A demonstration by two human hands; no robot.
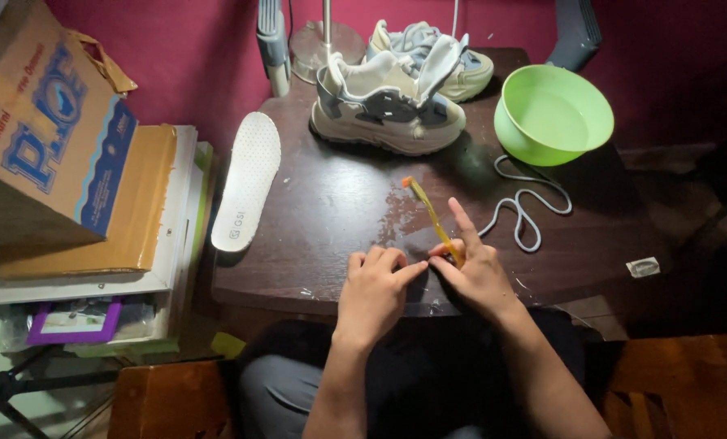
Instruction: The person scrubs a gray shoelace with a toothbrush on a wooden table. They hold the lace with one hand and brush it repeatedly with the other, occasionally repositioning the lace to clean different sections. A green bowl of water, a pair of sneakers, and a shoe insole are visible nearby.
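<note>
My right hand [475, 272] grips the lower end of a yellow toothbrush [431, 215] with an orange head, which points up and to the left over the dark wooden table [331, 219]. My left hand [373, 289] rests curled on the table's front edge, its fingertips touching the right hand near the brush handle. A pale grey-and-cream sneaker [388, 106] stands at the back of the table with its tongue pulled open. A second sneaker [436, 57] is behind it.
A white insole [248, 179] lies at the table's left edge. A green plastic bowl [552, 114] sits at the back right, a grey shoelace [526, 207] coiled below it. Cardboard boxes [62, 162] are stacked at the left. A lamp base [324, 36] stands at the back.
</note>
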